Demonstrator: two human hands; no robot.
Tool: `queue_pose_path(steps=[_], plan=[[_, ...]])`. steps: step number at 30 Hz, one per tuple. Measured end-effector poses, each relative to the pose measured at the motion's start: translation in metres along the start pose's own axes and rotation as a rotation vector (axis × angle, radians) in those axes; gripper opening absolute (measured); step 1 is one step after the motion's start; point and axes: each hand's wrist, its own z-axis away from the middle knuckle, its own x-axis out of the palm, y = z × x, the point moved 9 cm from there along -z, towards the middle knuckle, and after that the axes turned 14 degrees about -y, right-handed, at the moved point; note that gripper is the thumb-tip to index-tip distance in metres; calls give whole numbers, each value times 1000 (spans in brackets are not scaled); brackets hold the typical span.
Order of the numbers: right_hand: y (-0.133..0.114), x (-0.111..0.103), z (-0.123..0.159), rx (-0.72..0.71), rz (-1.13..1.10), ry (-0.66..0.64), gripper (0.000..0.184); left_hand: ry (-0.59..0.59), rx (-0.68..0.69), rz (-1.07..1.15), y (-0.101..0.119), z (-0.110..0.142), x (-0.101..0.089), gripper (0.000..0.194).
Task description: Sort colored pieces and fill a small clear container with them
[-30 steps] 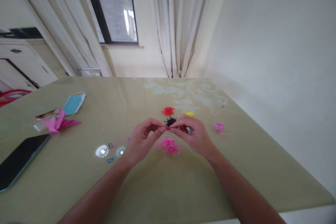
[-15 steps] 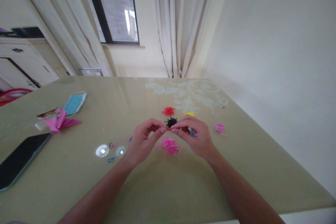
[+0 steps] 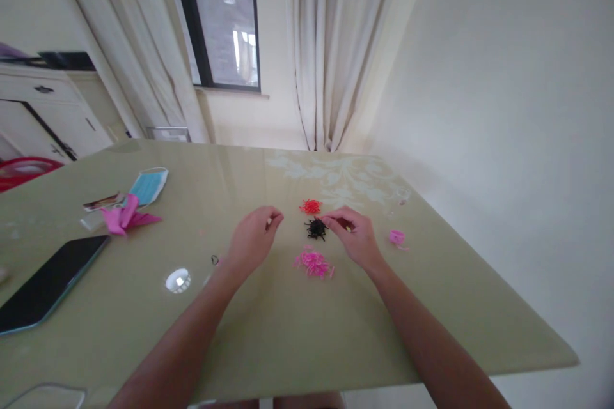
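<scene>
My left hand [image 3: 254, 239] is raised over the table, thumb and forefinger pinched together; whether anything small is between them I cannot make out. My right hand [image 3: 355, 236] pinches what looks like a small red rubber band, its fingertips at the right edge of a pile of black rubber bands [image 3: 316, 229]. Just behind lies a pile of red rubber bands [image 3: 311, 206], and nearer to me a pile of pink ones [image 3: 314, 262]. A bit of yellow shows behind my right hand, mostly hidden.
A pink ring-like item [image 3: 396, 238] lies to the right. On the left are a black phone [image 3: 52, 275], a folded pink paper shape [image 3: 127, 216], a blue face mask [image 3: 149, 186] and a small dark band [image 3: 215, 260]. A wall borders the table's right side.
My hands have moved apart; the red band stretched between them no longer spans the gap. My left hand shifted left, and my right fingertips are now by the black pile. The view shifted slightly.
</scene>
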Motion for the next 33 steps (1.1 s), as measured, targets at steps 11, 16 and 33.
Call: queue_pose_path(steps=[11, 16, 33], plan=[[54, 17, -75, 376, 539, -143, 15, -398, -321, -288, -72, -3, 13, 15], [52, 25, -69, 436, 618, -98, 25, -425, -249, -209, -69, -7, 17, 13], [-7, 32, 4, -12, 362, -34, 23, -454, -115, -107, -62, -2, 24, 8]])
